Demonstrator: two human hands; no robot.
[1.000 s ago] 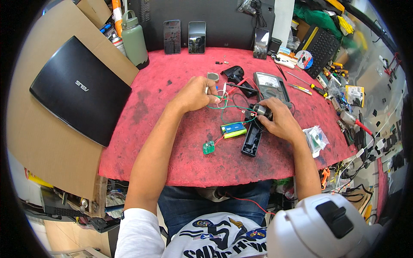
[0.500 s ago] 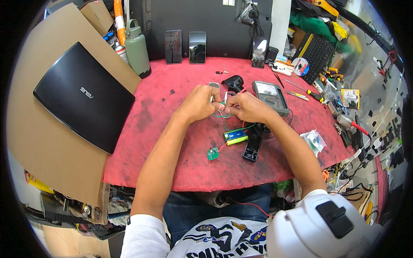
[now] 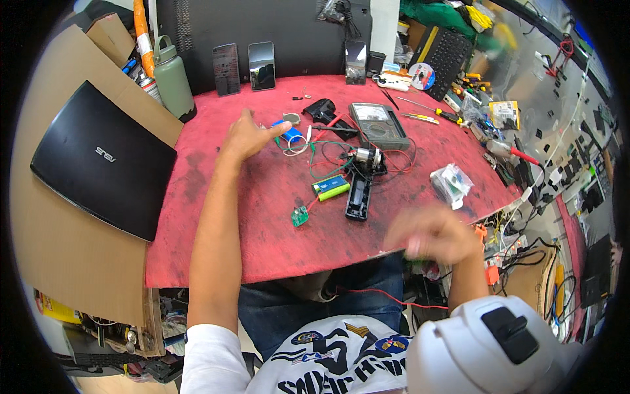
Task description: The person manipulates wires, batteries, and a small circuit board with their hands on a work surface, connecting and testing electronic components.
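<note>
My left hand point(image 3: 248, 136) is over the red work mat, thumb spread from the fingers. Its thumb reaches a blue cylindrical cell point(image 3: 291, 135); I cannot tell whether they touch. A white wire loops from the cell, beside a white clip point(image 3: 310, 133) and green wire. My right hand point(image 3: 433, 236), smeared by motion, hovers near the mat's front right edge. Between the hands lie a green-and-blue battery pack point(image 3: 331, 188), a small green circuit board point(image 3: 300, 216), a black plastic housing point(image 3: 357, 199) and a silver motor point(image 3: 367, 157). An analog multimeter point(image 3: 379, 126) sits behind them.
A closed black laptop point(image 3: 105, 161) lies on cardboard at left, near a green bottle point(image 3: 174, 82). Phones point(image 3: 262, 65) lean at the back. A clear plastic bag point(image 3: 451, 184) rests at right, and screwdrivers and a soldering iron point(image 3: 525, 155) clutter the far right.
Both hands have parted from the wires they were handling together. The left moved left; the right swung toward me and right. The view has shifted, with the scene sliding left.
</note>
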